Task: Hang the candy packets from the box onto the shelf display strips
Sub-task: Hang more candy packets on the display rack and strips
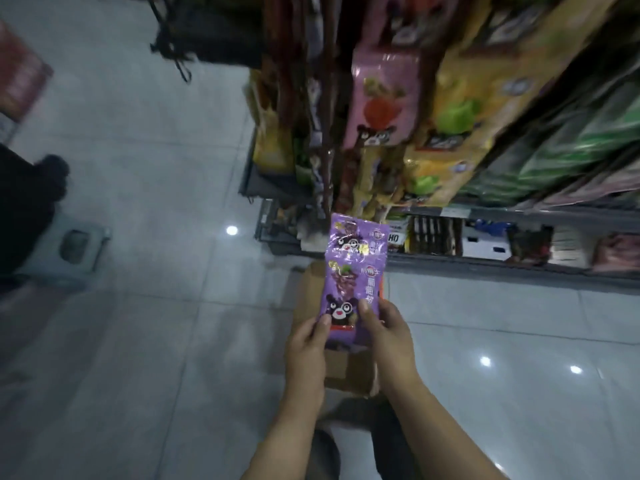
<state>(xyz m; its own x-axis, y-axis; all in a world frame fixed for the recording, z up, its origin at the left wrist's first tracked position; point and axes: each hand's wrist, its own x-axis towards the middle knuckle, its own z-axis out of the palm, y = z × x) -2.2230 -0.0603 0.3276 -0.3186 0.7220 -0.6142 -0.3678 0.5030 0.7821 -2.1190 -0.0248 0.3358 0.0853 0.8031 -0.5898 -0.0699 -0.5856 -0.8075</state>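
Two bare hands hold up a stack of glossy purple plastic candy packets printed with a black cartoon bear and grapes, directly above an open brown cardboard box standing on a pale grey tiled floor. The left hand grips the packets' lower left edge, thumb pressed on the front and fingers curled behind. The right hand pinches the lower right edge the same way, thumb on the front beside the bear. A strip of orange packaging shows just behind the purple packets on their right side.

Above the packets, their top edge nearly meeting it, hangs a crowded shelf display: a column of pink candy packets with a red fruit and bear, and to the right of it a column of yellow candy packets with green fruit. Both are blurred. Right of the purple packets runs a low dark metal shelf carrying boxed and bagged goods too blurred to identify. Far left of the box, a small grey plastic stool stands on the floor.
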